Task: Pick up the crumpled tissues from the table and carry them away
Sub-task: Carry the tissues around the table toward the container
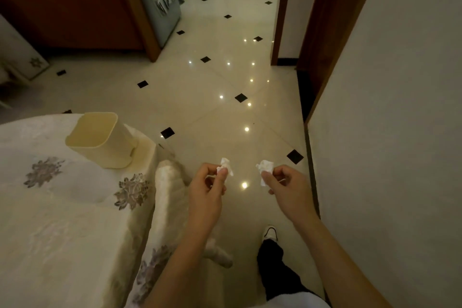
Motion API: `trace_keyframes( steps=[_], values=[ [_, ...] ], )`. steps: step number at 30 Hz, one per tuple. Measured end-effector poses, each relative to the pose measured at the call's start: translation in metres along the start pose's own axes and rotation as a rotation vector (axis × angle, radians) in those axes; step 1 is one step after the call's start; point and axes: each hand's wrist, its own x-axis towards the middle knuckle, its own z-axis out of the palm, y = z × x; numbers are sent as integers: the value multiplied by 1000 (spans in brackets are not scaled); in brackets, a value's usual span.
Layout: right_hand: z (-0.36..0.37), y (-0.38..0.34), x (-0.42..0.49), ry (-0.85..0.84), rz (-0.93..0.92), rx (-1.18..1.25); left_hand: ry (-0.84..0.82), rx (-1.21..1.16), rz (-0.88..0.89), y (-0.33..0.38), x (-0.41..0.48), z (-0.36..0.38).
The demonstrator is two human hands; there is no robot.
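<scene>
The left hand (205,190) pinches the first crumpled white paper tissue (226,164) between its thumb and curled fingers. The right hand (287,189) pinches the second crumpled white paper tissue (265,167) the same way. Both tissues are soft, wrinkly little lumps that stick up above the fingertips. The hands are held out in front of the body, side by side but apart, with bare forearms reaching forward. The tissues are off the table, up in the air over the shiny cream tiled floor (225,112) with small black diamonds (little lights gleam on it). To the left is the table with a cream flowered cloth (62,220), which looks smooth and silky with grey flowers. Near its far right edge stands a cream plastic bin (100,142) with rounded corners and an open top. A white shoe (270,232) shows on the floor below the right hand.
</scene>
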Motion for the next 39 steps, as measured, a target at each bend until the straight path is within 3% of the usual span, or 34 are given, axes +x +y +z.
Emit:
trace_keyframes(
  steps=[9,20,29,39],
  values=[
    [-17,-42,175,-151,-46,45,182,20,-36,31,123,56],
    [45,-69,273,-390,-66,22,393,35,-128,22,199,46],
    [149,-121,360,-568,-142,-62,556,5,-144,-1,305,3],
    [295,-212,457,-703,-233,-95,779,-11,-145,-9,422,-107]
  ],
)
